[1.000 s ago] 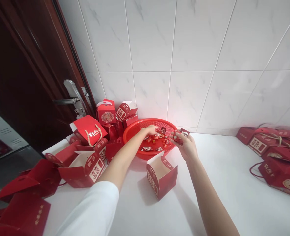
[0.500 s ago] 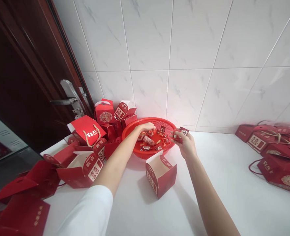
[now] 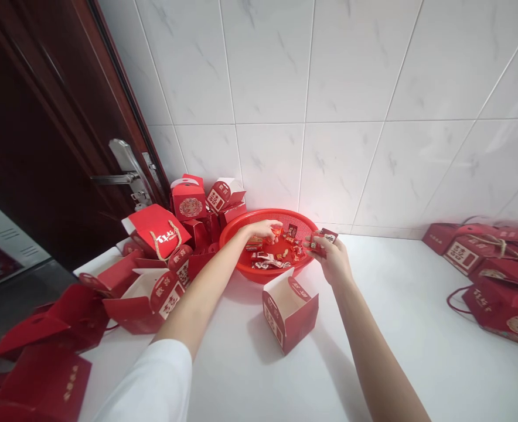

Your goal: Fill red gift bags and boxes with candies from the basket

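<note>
Inside the red plastic basket [image 3: 259, 279], my left hand [image 3: 265, 230] has its fingers closed around a small orange-red wrapped candy [image 3: 278, 230]. My right hand [image 3: 331, 255] is above the basket's right edge, its fingers closed on several wrapped candies [image 3: 328, 234], one dark red with white print. Loose candies [image 3: 268, 261] in red, white and orange wrappers lie on the basket's bottom. In front of the basket, between my forearms, an open red box [image 3: 300, 321] stands on the white table, its pale inside showing nothing.
Several red boxes [image 3: 131, 308], some open, crowd the left of the white table [image 3: 241, 375]. More closed red boxes [image 3: 500, 293] with cord handles sit at the right. A tiled wall [image 3: 347, 164] rises behind; a dark door [image 3: 65, 105] with a metal handle is at the left.
My left hand has lifted slightly and moved right within the basket, showing more candies beneath it. My right hand has barely moved and still holds its candies.
</note>
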The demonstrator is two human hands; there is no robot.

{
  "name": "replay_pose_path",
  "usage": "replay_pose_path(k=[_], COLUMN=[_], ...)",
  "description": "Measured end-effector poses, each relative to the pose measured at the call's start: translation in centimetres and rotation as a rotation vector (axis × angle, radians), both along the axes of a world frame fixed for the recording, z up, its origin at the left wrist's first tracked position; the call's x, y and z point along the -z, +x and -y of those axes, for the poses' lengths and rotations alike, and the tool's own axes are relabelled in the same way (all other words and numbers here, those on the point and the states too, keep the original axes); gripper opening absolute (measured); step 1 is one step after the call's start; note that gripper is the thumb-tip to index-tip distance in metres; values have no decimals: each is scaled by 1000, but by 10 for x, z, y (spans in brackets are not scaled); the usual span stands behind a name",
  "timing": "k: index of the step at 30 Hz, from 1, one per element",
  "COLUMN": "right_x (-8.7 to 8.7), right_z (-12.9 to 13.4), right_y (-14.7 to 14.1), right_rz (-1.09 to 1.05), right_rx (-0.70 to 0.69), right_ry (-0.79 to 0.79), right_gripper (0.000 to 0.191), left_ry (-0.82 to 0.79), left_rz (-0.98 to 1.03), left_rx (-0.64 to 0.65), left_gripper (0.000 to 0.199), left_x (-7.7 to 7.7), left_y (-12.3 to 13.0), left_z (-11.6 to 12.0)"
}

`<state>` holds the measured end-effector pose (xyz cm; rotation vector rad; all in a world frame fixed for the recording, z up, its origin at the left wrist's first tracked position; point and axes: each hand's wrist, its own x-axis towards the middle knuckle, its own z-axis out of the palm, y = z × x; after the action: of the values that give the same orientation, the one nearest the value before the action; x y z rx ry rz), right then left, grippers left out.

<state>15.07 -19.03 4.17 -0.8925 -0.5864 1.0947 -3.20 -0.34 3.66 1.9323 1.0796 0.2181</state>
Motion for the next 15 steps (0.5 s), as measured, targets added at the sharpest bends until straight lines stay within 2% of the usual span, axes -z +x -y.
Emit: replay_pose_path(k=[5,9,15], right_x=[3,6,9], right_z=[-3,-5,-5], right_y=[0,-2,-13], right_rz=[-26,-69,-111], right_rx=[-30,-80,-136], right_ry=[20,32,48], right_gripper=[26,32,27], left_ry=[45,83,95], left_rz=[-59,-93,-132], left_rx=[-38,-59,-55], left_gripper=[81,67,52], left_x=[7,12,17], left_y=[3,6,5], left_z=[-1,-6,-9])
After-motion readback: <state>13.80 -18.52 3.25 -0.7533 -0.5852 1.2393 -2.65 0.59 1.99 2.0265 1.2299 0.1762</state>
